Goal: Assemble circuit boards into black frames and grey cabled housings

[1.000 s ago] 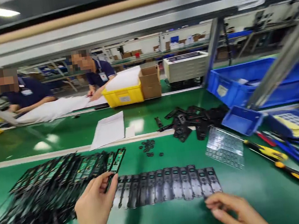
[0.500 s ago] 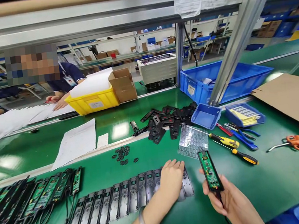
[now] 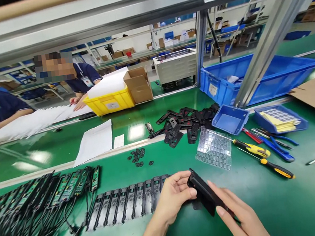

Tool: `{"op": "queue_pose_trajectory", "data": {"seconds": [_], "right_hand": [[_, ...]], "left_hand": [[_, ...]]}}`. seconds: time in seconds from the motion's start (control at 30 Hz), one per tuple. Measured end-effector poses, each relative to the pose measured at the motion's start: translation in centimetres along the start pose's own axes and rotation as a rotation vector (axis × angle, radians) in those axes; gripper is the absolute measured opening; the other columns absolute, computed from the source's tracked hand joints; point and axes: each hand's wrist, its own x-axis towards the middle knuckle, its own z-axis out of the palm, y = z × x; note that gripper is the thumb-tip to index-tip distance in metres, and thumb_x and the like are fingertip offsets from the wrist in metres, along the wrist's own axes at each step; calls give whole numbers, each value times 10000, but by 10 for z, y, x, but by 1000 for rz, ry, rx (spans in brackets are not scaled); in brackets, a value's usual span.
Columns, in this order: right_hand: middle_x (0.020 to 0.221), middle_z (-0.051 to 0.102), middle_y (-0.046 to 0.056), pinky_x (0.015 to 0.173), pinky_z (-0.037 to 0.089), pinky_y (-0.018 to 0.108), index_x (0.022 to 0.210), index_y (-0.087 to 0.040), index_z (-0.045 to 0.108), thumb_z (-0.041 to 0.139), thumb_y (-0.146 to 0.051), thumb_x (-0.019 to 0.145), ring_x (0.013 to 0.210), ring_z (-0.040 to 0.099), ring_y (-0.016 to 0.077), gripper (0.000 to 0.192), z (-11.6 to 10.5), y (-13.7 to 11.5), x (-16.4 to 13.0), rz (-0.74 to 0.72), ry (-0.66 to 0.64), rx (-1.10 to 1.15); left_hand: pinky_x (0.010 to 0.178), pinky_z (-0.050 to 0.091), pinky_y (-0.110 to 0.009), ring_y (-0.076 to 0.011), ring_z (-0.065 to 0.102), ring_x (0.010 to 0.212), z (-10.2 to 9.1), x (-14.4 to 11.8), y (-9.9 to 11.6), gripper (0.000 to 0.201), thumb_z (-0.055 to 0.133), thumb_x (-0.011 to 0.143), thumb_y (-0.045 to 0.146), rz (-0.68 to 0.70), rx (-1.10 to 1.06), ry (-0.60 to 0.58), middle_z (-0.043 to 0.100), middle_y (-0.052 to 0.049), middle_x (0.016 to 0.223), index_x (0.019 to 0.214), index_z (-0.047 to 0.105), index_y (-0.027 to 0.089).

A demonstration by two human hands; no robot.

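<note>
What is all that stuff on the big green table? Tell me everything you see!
black cover: one, black, held in both hands
cover row: one row, black, near edge
wired boards: a pile, green and black, left
clear sheet: one, see-through, middle
screwdrivers: two, yellow-handled, right
small trays: two, blue, right
big bin: one, blue, back right
yellow bin: one, far side
papers: white, middle
left hand: on cover
right hand: under cover

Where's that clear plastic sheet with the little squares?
The clear sheet lies flat on the green table, right of centre, between the small blue tray and yellow-handled screwdrivers.
</note>
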Motion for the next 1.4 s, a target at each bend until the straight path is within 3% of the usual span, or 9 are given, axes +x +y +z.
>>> {"op": "queue_pose_trajectory", "data": {"seconds": [0.23, 0.43, 0.53, 0.67, 0.93, 1.03, 1.17, 1.27, 1.4], "right_hand": [[1211, 460, 63, 777, 520, 203, 1475, -386, 229, 355, -256, 1000, 830, 592, 128, 508, 12, 3, 2, -132, -143, -106], [1125, 492, 75, 705, 511, 185, 1451, -357, 310, 424, -260, 980, 903, 587, 151, 495, 22, 4, 10, -255, -41, -352], [1065, 559, 57, 767, 503, 174, 1384, -278, 381, 426, -287, 986, 946, 595, 140, 400, 25, 2, 15, -209, -14, -268], [834, 573, -8, 629, 477, 152, 1057, -248, 538, 464, -311, 975, 732, 588, 108, 127, 30, -4, 19, -152, 17, -184], [754, 523, 6, 521, 433, 200, 937, -216, 533, 467, -299, 967, 637, 544, 124, 110, 37, -9, 22, -271, 150, -236], [798, 513, 33, 550, 445, 222, 1067, -201, 553, 465, -245, 971, 662, 541, 134, 137, 35, -6, 24, -337, 227, -293], [1145, 473, 134, 604, 472, 263, 1378, -243, 446, 411, -174, 980, 816, 549, 179, 406, 34, 2, 20, -447, 310, -494], [1308, 390, 144, 690, 503, 296, 1389, -250, 448, 476, -173, 956, 910, 542, 205, 441, 38, 7, 14, -465, 262, -597], [1235, 454, 141, 700, 486, 293, 1395, -240, 445, 497, -140, 943, 908, 551, 200, 466, 44, 9, 11, -512, 294, -648]], "left_hand": [[774, 494, -248, -173, 647, 809, 4, -18, -1, 529, 865, 602, 313, 101, -112, 85, 693, -127, 921, 1056, 688, 107], [905, 476, -316, -237, 621, 1011, 2, -21, 0, 462, 834, 660, 276, 127, -204, 125, 660, -152, 1072, 1072, 685, 126], [951, 457, -366, -243, 640, 974, -1, -21, -4, 394, 809, 697, 274, 164, -206, 186, 680, -145, 1002, 1041, 690, 123], [913, 487, -386, -259, 658, 927, -2, -23, -10, 328, 796, 713, 264, 240, -212, 207, 695, -128, 926, 995, 700, 128], [854, 528, -331, -227, 669, 883, -4, -25, -13, 249, 776, 738, 238, 328, -160, 193, 704, -93, 877, 960, 711, 146], [949, 479, -356, -238, 616, 1041, -5, -23, -14, 347, 716, 811, 283, 335, -109, 113, 664, -104, 1078, 1137, 649, 183], [972, 449, -435, -266, 543, 1150, -1, -21, -14, 612, 581, 911, 378, 210, -164, 55, 545, -148, 1266, 1434, 304, 223], [921, 472, -406, -284, 554, 1126, 5, -19, -14, 718, 670, 845, 346, 144, -201, 95, 568, -187, 1212, 1406, 264, 156], [851, 493, -379, -281, 608, 1017, 15, -18, -27, 677, 727, 783, 343, 181, -178, 158, 612, -199, 1106, 1282, 332, 112]]}}
